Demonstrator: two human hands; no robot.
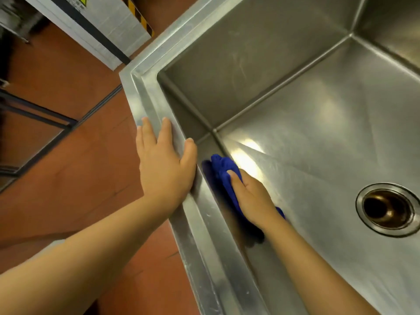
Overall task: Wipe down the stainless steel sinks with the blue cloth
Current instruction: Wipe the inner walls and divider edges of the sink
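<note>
My left hand (164, 164) lies flat, fingers straight, on the sink (205, 237) rim; just right of it my right hand (252, 196) grips the bunched blue cloth (221, 169) against the inner wall.

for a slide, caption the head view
Right hand holds blue cloth against sink wall; left hand rests on rim.

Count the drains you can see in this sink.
1. The drain sits in the basin floor at right, apart from the blue cloth; others may lie outside the frame.
</note>
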